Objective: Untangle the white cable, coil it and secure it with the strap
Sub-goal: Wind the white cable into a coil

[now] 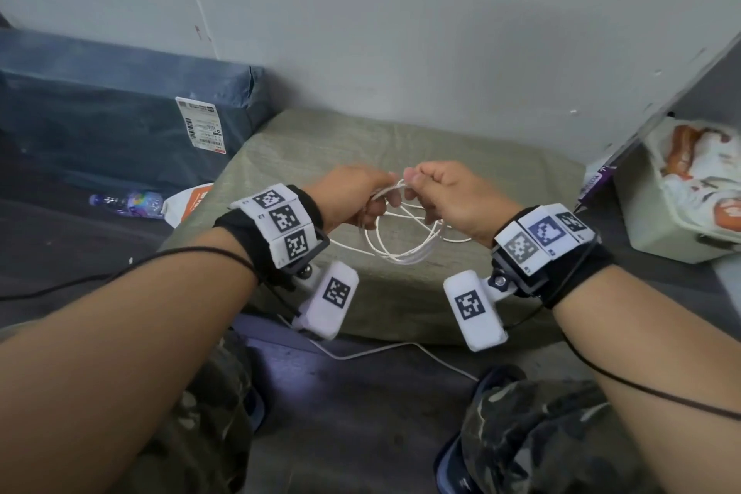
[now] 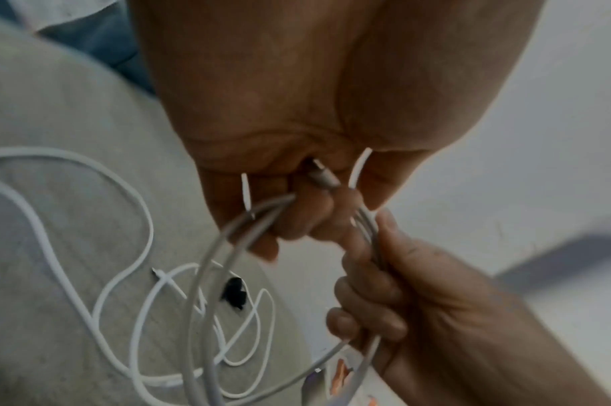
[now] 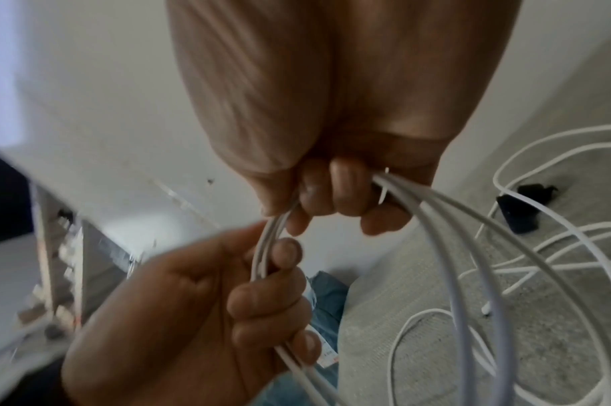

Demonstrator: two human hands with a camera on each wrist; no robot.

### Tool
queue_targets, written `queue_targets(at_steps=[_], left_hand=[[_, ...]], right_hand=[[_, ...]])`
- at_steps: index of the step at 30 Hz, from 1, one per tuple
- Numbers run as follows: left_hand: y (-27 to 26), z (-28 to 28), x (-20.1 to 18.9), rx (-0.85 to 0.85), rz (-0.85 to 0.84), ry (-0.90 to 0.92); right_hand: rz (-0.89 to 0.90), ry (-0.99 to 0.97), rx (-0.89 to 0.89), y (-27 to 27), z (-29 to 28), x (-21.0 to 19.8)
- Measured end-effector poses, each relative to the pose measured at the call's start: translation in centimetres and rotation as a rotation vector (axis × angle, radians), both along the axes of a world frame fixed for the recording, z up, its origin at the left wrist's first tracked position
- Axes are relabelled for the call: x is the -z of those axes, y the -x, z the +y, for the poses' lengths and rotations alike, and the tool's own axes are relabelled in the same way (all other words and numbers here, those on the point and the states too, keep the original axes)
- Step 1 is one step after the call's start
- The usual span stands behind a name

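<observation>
Both hands are raised over an olive cloth-covered block (image 1: 401, 140), close together. My left hand (image 1: 361, 201) grips several coiled turns of the white cable (image 1: 401, 253), with a plug end tucked in the fist (image 2: 323, 175). My right hand (image 1: 437, 188) grips the same bundle right beside it; its fingers (image 3: 345, 197) curl round the strands. The coil hangs below the hands, and the remaining cable (image 2: 54, 247) lies in loose loops on the block. A small black strap (image 2: 233, 295) lies on the block among those loops, also seen as the strap (image 3: 526, 208) in the right wrist view.
A blue wrapped parcel (image 1: 120, 108) stands at the left against the wall. A plastic bottle (image 1: 128, 205) lies on the floor beside it. A white bin with snack bags (image 1: 681, 188) stands at the right. Another white lead (image 1: 381, 351) runs across the floor near my knees.
</observation>
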State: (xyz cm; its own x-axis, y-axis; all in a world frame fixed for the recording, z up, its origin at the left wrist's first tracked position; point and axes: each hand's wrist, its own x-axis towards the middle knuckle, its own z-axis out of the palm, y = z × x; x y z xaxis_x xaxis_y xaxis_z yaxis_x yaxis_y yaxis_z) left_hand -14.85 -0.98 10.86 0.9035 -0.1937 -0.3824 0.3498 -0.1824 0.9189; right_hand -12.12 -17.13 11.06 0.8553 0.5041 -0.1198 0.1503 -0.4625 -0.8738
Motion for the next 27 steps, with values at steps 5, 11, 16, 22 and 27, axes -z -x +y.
queue_targets(at_steps=[5,11,16,22,27], left_hand=[[0.2,-0.2,-0.2,0.027,0.016,0.002],[-0.2,0.3,-0.3,-0.061,-0.013,0.083],[0.2,-0.3,-0.1,-0.032,-0.029,-0.005],[-0.4,0.3,-1.0,-0.218,0.053,0.328],[-0.3,0.3,-1.0,-0.167,0.095,0.353]], right_hand=[[0.004,0.014,0.004,0.1,0.3,0.3],[0.099,-0.103,0.068,-0.5,-0.1,0.1],[0.023,0.015,0.0,0.1,0.5,0.5],[0.286,-0.297,0.138,-0.4,0.2,0.7],[0.264,-0.314,0.196,-0.4,0.6,1.1]])
